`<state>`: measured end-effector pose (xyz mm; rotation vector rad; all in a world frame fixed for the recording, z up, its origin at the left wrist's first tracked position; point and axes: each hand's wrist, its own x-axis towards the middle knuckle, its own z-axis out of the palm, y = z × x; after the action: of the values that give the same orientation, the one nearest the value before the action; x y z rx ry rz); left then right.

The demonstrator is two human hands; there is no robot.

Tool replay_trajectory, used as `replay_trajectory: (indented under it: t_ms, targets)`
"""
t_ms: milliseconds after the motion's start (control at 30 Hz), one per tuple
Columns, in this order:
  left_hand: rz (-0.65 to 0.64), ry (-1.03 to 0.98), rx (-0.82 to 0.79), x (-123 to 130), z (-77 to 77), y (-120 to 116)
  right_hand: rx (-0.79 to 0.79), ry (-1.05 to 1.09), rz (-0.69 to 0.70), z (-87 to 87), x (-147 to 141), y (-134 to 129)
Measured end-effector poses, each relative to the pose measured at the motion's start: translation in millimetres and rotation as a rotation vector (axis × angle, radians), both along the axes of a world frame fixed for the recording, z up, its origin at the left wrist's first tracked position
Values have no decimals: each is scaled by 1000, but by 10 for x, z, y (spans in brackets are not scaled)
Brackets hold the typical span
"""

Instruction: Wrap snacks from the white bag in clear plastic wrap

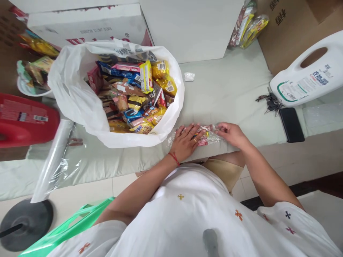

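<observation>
My left hand, with a red string bracelet at its wrist, lies flat with fingers spread on a clear plastic bag. Colourful wrapped snacks show through the film, partly covered by that hand. At the bag's right end, my right hand is closed, with thumb and fingers pinching the loose plastic. Just beyond my left hand stands a white plastic sack, wide at the mouth and full of packaged snacks.
A small white packet lies on the pale cloth. To the right are keys, a black phone and a white detergent jug. A red jug and a roll of clear plastic are at the left.
</observation>
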<state>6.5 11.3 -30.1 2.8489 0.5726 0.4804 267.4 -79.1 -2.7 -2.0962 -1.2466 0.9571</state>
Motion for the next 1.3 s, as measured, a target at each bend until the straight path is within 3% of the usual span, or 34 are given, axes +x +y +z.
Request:
replay_trajectory:
  t_ms: [100,267,400,500,567,633,767,867,933,1000,1100,1200,1300]
  targets:
    - [28,26,-21,-18,17,-8,-15,113,-55,104,233,-157]
    - [37,36,-32,-36,23,-8,140,63,-255,180,449,-362]
    - [37,35,-30,-47,2,0,197,49,2,190,189,-77]
    - [38,22,-40,-49,-9,-4,83,17,218,206,34,161]
    - [38,12,-41,-51,-13,-9,5,54,270,220,12,199]
    - [37,-1,-37,-53,-14,-12,-32,149,198,229,21,147]
    - [23,-13,-54,-56,-5,-3,-25,385,-157,228,-87,-27]
    - [25,-17,-77,-49,1,-8,109,371,-385,237,-385,-84]
    - [30,-25,-102,-38,-1,-22,236,276,-449,246,-653,-65]
    - [31,-35,-139,-26,-8,-36,335,127,-405,232,-921,-5]
    - [28,-68,-196,-24,-24,-34,441,-132,-206,146,-1221,100]
    - [19,-158,-293,-71,-39,19,516,-281,-73,15,-1370,132]
    - [6,-322,-493,-158,-42,97,521,-336,-5,-122,-1459,88]
